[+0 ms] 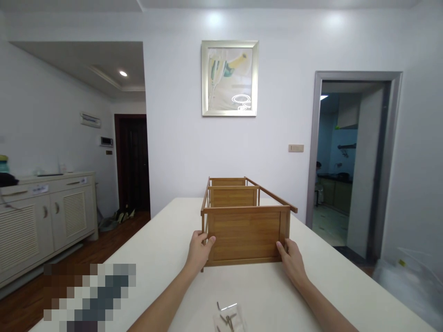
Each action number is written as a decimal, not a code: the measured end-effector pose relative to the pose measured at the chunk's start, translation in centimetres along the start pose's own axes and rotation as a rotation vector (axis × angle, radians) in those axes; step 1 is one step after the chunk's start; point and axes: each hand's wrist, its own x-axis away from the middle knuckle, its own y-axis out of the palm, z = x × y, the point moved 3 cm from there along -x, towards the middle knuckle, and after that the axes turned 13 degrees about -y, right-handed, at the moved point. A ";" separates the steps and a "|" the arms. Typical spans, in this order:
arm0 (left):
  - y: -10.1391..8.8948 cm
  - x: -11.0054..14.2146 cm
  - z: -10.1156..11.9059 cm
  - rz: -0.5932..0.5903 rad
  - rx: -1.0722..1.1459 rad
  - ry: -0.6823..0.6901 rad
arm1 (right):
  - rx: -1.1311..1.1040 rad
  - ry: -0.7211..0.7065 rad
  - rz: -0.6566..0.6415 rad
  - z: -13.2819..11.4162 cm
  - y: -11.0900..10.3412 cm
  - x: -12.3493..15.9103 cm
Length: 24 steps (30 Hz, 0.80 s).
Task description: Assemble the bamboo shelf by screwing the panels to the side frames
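A brown wooden shelf rack (246, 235) lies on its side on the white table, its end panel facing me and more panels behind it, joined by thin rails. My left hand (200, 249) grips the left edge of the near panel, thumb on its face and fingers behind the upright. On the opposite edge, my right hand (291, 258) holds the panel the same way, thumb in front. Closer to me, a clear plastic bag (230, 318) with several screws lies on the table, and a small hex key (218, 305) shows at its upper left.
The white table (155, 258) reaches to the wall, where a framed picture (230, 78) hangs. A cream cabinet (48, 221) stands at left. On the right are a doorway (353, 175), with part of a person beyond it, and clear plastic wrapping (408, 281).
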 end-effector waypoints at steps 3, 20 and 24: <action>-0.1 0.1 0.0 0.036 -0.010 0.006 | 0.014 0.004 0.002 0.0 0.0 0.0; 0.3 -0.4 -1.1 -0.021 0.350 -0.214 | 0.010 0.016 -0.005 -0.2 0.1 -0.1; 0.5 -1.0 -1.4 -0.191 0.393 -0.318 | 0.005 -0.005 0.005 -0.3 0.1 -0.3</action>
